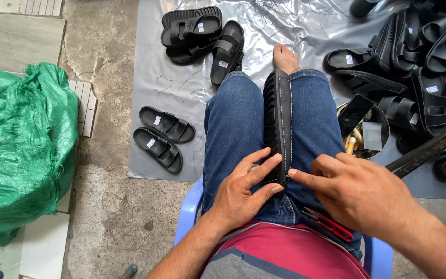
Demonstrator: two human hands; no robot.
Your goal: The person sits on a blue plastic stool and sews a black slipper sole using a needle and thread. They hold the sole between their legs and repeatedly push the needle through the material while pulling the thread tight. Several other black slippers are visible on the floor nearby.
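A black sandal [277,121] stands on its edge, clamped between my two knees in blue jeans, its ribbed sole to the left and a line of white stitching along its side. My left hand [243,191] rests on my left thigh with thumb and fingers pinching the near end of the sandal. My right hand [354,191] comes in from the right, its forefinger and thumb touching the same end. Small red-handled snips [331,225] lie on my lap under the right hand.
A pair of black sandals [162,138] lies on the grey plastic sheet [148,93] at left, more black sandals [202,39] beyond, a large heap of sandals [429,62] at right. A green sack [21,144] sits left. A metal bowl [365,132] stands by my right knee. I sit on a blue plastic chair [189,212].
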